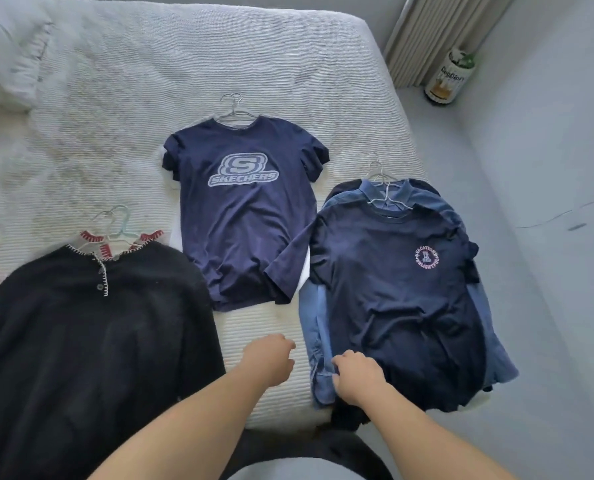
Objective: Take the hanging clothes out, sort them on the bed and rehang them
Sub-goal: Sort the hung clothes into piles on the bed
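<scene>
While the right hand (356,375) is pinching the light blue denim shirt's hem (319,379) under the navy crew-neck tee (399,306), fingers clamped, the left hand (271,358) is hovering loosely curled, holding nothing. Tugging risks dragging that whole stack off the white ribbed bed (254,64). Beyond, the navy logo T-shirt (243,209) is lying flat.

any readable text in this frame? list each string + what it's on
"SKECHERS", with a large "S" logo above it: pale print on the navy t-shirt in the middle of the bed.
"VACATIONS": top arc of the pink circular print on the dark navy t-shirt topping the right pile; its lower arc is too blurred to read.
Label on the green bottle on the floor: blurred, not reliably readable.
</scene>
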